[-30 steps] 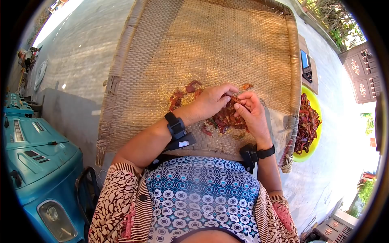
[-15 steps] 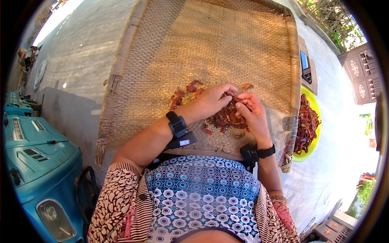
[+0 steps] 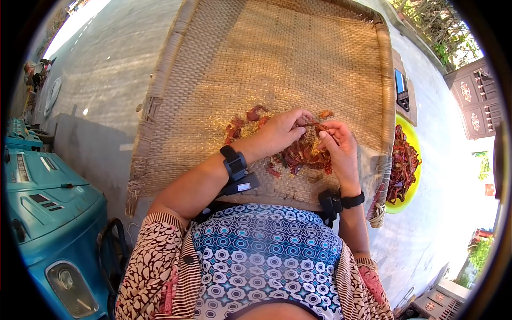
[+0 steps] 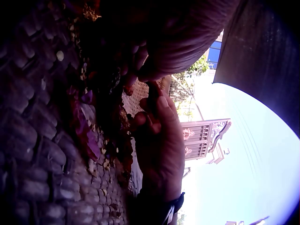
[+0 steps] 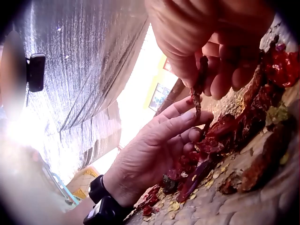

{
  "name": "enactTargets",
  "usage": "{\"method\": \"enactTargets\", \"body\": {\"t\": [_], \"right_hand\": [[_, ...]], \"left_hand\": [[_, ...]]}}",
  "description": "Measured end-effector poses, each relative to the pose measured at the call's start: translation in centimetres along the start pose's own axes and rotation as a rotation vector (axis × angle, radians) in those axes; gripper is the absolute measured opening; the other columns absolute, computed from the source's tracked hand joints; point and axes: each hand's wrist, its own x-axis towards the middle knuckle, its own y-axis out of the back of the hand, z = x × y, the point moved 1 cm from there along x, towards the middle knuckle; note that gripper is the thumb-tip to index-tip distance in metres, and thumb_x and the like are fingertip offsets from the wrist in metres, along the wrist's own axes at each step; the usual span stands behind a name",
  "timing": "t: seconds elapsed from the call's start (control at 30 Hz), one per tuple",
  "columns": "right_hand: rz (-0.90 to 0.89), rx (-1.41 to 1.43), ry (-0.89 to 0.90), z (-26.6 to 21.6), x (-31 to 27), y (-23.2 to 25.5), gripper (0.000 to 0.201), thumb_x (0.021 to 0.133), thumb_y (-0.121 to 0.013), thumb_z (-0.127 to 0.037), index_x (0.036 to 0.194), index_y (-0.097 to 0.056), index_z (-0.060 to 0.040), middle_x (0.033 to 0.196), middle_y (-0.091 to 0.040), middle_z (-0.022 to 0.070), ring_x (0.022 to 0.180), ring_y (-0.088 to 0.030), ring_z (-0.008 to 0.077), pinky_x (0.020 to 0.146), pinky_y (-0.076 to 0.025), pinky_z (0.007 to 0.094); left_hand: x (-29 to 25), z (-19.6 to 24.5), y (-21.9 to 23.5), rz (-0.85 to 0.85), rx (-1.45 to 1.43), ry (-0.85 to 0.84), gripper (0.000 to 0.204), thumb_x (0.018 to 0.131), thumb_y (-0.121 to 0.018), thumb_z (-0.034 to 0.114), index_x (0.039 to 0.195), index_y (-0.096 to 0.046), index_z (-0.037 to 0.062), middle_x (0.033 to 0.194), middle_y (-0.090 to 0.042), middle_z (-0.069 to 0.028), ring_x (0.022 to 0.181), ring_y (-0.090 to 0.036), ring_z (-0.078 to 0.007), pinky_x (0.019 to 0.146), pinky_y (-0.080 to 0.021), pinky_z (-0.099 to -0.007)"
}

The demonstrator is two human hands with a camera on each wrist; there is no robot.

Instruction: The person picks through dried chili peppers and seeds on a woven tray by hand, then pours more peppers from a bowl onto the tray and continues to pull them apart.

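Between my two hands stretches a dark red dried chili pepper [image 5: 198, 96], its skin wrinkled. My left hand [image 3: 276, 133] pinches one end between thumb and fingertips; my right hand [image 3: 341, 152] pinches the other end. In the right wrist view the left hand [image 5: 150, 147] is below and the right hand [image 5: 213, 42] above. Under both hands a pile of torn red chili pieces [image 3: 298, 157] lies on a woven mat [image 3: 288, 58] with a raised rim, among scattered yellow seeds [image 3: 218, 120]. The left wrist view is dark around the left hand's fingers.
Right of the mat, a yellow-green basin [image 3: 408, 202] holds many dried chilies. Beyond it lies a phone-like device [image 3: 401, 82] on a board. A teal vehicle [image 3: 58, 213] stands at the left. More chili pieces [image 3: 234, 129] lie left of the pile.
My right hand has shifted slightly right, away from the left hand. More of the chili now shows between the fingertips. The left hand has hardly moved.
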Motion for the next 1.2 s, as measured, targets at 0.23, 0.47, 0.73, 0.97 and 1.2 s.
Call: {"method": "enactTargets", "body": {"t": [0.23, 0.47, 0.73, 0.97, 1.2], "right_hand": [[0.190, -0.001, 0.060, -0.8, 0.3, 1.2, 0.020, 0.093, -0.061, -0.006, 0.111, -0.054, -0.0020, 0.090, -0.061, 0.0017, 0.071, -0.056, 0.0061, 0.065, -0.047, 0.0191], [0.416, -0.017, 0.169, -0.7, 0.8, 3.3, 0.022, 0.094, -0.062, -0.012, 0.112, -0.054, -0.0021, 0.093, -0.061, 0.0017, 0.071, -0.055, 0.0065, 0.066, -0.046, 0.0197], [0.457, -0.097, 0.114, 2.0, 1.9, 5.5, 0.021, 0.093, -0.063, -0.009, 0.111, -0.055, -0.0016, 0.091, -0.062, 0.0025, 0.071, -0.055, 0.0051, 0.063, -0.045, 0.0179], [0.453, -0.096, 0.059, 2.3, 1.9, 5.8, 0.019, 0.092, -0.062, -0.008, 0.109, -0.055, -0.0009, 0.088, -0.063, 0.0023, 0.067, -0.055, 0.0053, 0.062, -0.046, 0.0177], [0.489, -0.048, 0.039, 1.5, 1.6, 5.5, 0.019, 0.094, -0.061, -0.011, 0.110, -0.055, -0.0025, 0.088, -0.062, 0.0009, 0.066, -0.056, 0.0061, 0.062, -0.045, 0.0186]], "left_hand": [[-0.1, 0.2, 0.2, -0.021, 0.000, -0.008, 0.034, 0.095, -0.055, 0.009, 0.127, -0.049, 0.0029, 0.103, -0.063, -0.0100, 0.090, -0.064, -0.0168, 0.079, -0.053, -0.0310], [-0.2, 0.9, 0.4, -0.075, 0.056, 0.029, 0.034, 0.094, -0.057, 0.012, 0.126, -0.051, 0.0034, 0.105, -0.063, -0.0091, 0.090, -0.062, -0.0159, 0.079, -0.053, -0.0304], [-0.2, 0.8, 0.3, -0.096, 0.085, 0.008, 0.035, 0.095, -0.057, 0.014, 0.126, -0.050, 0.0016, 0.107, -0.061, -0.0092, 0.089, -0.060, -0.0156, 0.078, -0.052, -0.0308], [-0.2, 0.8, 0.3, -0.074, 0.109, -0.026, 0.033, 0.094, -0.058, 0.014, 0.124, -0.052, 0.0013, 0.106, -0.062, -0.0098, 0.087, -0.061, -0.0158, 0.077, -0.052, -0.0310], [-0.2, 0.5, 0.1, -0.051, 0.111, -0.059, 0.028, 0.093, -0.059, 0.012, 0.119, -0.057, 0.0016, 0.104, -0.063, -0.0105, 0.086, -0.062, -0.0163, 0.075, -0.053, -0.0304]]}}
